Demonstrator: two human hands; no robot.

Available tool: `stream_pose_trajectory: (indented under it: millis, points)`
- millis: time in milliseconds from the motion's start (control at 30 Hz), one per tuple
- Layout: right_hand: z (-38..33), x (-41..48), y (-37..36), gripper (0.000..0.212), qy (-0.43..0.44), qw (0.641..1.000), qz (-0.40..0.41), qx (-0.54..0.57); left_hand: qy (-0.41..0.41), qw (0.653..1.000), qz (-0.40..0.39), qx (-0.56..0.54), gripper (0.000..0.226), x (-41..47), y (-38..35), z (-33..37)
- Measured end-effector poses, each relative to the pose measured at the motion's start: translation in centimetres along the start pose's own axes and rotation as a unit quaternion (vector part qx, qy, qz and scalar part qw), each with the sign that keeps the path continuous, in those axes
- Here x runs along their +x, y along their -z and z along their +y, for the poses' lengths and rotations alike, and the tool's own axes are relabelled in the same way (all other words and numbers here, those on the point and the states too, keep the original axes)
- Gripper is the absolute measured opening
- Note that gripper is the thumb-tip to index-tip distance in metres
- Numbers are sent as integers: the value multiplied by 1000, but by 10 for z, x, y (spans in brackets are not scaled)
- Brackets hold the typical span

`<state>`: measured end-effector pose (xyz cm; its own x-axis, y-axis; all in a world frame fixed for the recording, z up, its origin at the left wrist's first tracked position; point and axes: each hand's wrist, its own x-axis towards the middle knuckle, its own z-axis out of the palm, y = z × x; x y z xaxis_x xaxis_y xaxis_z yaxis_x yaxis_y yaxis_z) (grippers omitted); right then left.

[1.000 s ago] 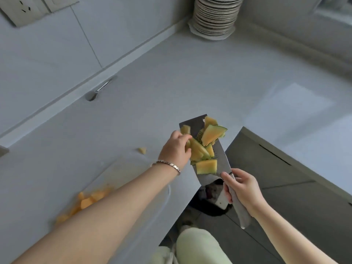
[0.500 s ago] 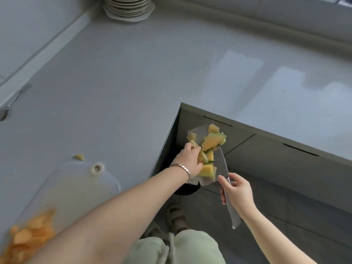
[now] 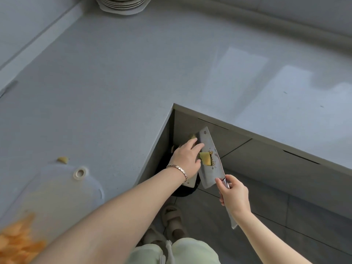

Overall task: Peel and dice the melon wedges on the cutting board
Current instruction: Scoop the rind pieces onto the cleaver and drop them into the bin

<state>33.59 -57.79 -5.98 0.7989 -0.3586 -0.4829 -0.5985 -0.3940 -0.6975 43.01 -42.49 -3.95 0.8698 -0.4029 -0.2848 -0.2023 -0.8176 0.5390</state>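
Cleaver (image 3: 208,159) held out past the inside corner of the countertop (image 3: 114,92), over the floor, blade face tilted up toward the camera. Right hand (image 3: 235,195) clenched around the cleaver's handle, just below the blade's heel. Left hand (image 3: 187,156) lies against the blade's left edge with fingers (image 3: 197,146) stretched flat across the steel — not gripping anything, palm down.

One yellow melon scrap (image 3: 205,158) sticks to the blade face, touching the left hand's thumb side. A second scrap (image 3: 193,137) shows just beyond the fingertips at the blade's upper left edge, partly hidden. Below the blade and the left hand sits a dark bin (image 3: 182,191) on the floor, mostly covered by the wrist; a metal bracelet (image 3: 178,171) circles that wrist.

Left of the cleaver, on the countertop: a translucent cutting board (image 3: 57,191) with a ringed hanging hole (image 3: 81,172) at its far end. Diced orange melon (image 3: 17,242) is heaped on the board's near-left corner — blurred, individual pieces not distinguishable. One stray melon bit (image 3: 63,160) lies on the countertop just beyond the board's far edge.

Well beyond the cleaver, at the countertop's back corner, a stack of plates (image 3: 122,3). Beneath the cleaver, toward the camera: sandalled foot (image 3: 171,216) and pale green trousers (image 3: 182,252).
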Motion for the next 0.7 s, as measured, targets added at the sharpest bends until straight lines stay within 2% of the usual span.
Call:
stream_pose_trajectory:
  millis: [233, 333, 400, 467, 533, 600, 633, 700]
  points:
    - [-17, -3, 13, 10, 31, 999, -27, -23, -75, 992, -23, 97, 29, 14, -8, 9]
    - [-26, -6, 17, 9, 40, 999, -25, -15, -35, 994, -31, 96, 24, 12, -11, 0]
    - [-32, -7, 20, 6, 46, 999, -19, -14, 14, 993, -66, 97, 25, 9, -9, -7]
    - [-37, -7, 24, 5, 49, 999, -18, -14, 47, 991, -69, 106, 29, 6, -7, -12]
    - [-40, -9, 28, 10, 57, 998, -22, -21, 66, 995, -4, 78, 34, 7, -2, -12]
    - [-42, -11, 33, 13, 68, 997, -25, -32, 75, 994, 54, 57, 51, 12, 5, -12]
    - [-43, -13, 35, 15, 75, 996, -25, -36, 71, 994, 56, 65, 62, 14, 9, -11]
    - [-46, -17, 38, 13, 85, 995, -27, -49, 66, 994, 5, 82, 76, 16, 14, -10]
